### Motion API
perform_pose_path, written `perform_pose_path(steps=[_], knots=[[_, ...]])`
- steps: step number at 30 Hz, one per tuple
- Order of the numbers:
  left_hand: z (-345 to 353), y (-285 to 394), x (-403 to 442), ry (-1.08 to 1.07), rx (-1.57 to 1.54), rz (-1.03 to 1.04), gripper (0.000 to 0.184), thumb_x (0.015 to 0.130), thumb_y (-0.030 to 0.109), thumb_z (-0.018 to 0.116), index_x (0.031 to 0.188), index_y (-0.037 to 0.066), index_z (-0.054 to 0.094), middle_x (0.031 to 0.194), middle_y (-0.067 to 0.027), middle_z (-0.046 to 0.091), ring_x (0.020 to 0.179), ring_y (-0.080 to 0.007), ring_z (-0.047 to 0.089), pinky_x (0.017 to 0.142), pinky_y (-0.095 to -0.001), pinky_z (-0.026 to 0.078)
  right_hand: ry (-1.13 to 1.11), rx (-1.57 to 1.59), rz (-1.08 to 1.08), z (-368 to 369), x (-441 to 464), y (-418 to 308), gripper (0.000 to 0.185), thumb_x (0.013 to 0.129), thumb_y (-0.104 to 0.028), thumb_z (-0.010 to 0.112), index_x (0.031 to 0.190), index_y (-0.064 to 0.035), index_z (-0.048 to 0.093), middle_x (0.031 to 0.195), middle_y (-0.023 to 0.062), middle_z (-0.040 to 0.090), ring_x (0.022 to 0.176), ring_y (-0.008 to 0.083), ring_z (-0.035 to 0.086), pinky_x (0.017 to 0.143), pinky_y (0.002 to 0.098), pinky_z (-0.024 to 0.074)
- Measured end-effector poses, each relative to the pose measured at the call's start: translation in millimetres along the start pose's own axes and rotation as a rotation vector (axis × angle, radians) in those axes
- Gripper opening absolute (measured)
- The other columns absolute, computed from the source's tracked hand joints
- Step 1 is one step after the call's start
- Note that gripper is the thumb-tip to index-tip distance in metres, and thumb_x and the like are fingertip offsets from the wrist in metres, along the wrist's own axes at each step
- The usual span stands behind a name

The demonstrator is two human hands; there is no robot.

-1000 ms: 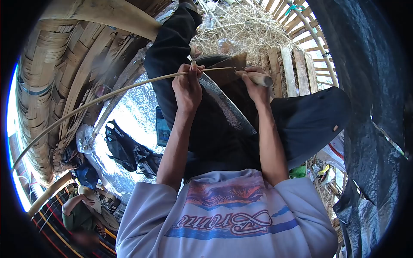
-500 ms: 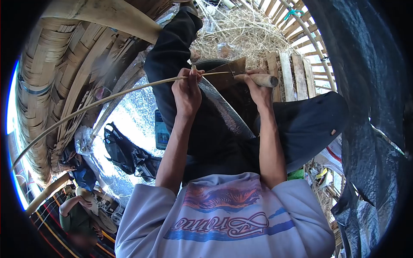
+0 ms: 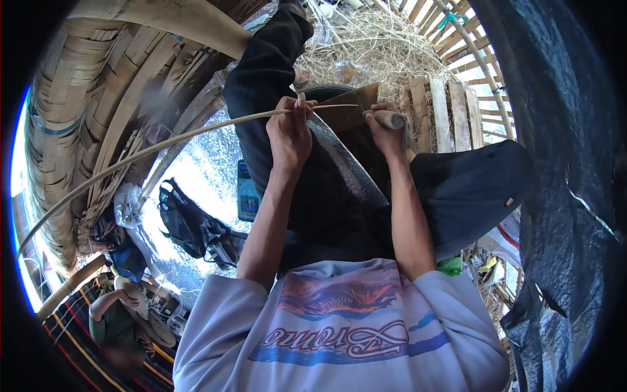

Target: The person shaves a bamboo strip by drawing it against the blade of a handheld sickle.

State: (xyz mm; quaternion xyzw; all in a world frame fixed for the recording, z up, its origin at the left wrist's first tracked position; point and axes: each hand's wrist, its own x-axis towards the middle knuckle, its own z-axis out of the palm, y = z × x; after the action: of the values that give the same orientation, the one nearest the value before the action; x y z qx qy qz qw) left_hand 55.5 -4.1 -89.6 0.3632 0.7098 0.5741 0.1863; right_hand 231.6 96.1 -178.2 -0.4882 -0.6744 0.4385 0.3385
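My left hand (image 3: 289,134) is closed around a long thin cane strip (image 3: 189,136), which curves away to the lower left. A pale stub stands up between its thumb and fingers. The strip's short end points at my right hand (image 3: 390,134), whose fingers are wrapped round a tool with a thick wooden handle (image 3: 389,119). A thin tip of the tool is near the strip's end; whether they touch is too small to tell. Beneath both hands lies a brown flat piece (image 3: 356,117), beside a long silvery strip (image 3: 349,166) across my lap.
A phone (image 3: 247,196) and a black bag (image 3: 186,219) lie on shiny foil at the left. Woven bamboo (image 3: 78,124) stands further left. Straw (image 3: 372,49) and wooden slats (image 3: 439,111) are ahead. Another person (image 3: 121,310) sits at the lower left. Dark sheeting (image 3: 555,130) hangs right.
The tool in my right hand has turned, its handle end swinging slightly left and looking shorter. My left hand keeps hold of the strip. The whole view has shifted slightly.
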Motion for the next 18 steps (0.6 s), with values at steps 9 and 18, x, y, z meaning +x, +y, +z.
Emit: perform_pose_path(steps=[9,18], knots=[[3,-2,2,0.009,-0.025,0.017,0.029,0.101,0.019,0.047,0.081,-0.002,0.054,0.077,-0.0152,0.068,0.070,-0.0221,0.066,0.064,-0.0292,0.050,-0.026,-0.093,0.078,3,-3,-5,0.010,0.081,-0.005,0.067,0.090,-0.0024,0.064,0.084,0.0049,0.072,0.080,0.0135,0.068,0.074,0.0278,0.0533],[2,1,2,0.012,-0.014,0.014,0.028,0.101,0.016,0.046,0.081,-0.002,0.054,0.075,-0.0151,0.066,0.076,-0.0228,0.070,0.066,-0.0305,0.052,0.023,-0.034,0.139,3,2,5,0.016,0.075,-0.013,0.074,0.085,-0.0042,0.066,0.079,0.0045,0.070,0.075,0.0152,0.067,0.071,0.0285,0.0519]])
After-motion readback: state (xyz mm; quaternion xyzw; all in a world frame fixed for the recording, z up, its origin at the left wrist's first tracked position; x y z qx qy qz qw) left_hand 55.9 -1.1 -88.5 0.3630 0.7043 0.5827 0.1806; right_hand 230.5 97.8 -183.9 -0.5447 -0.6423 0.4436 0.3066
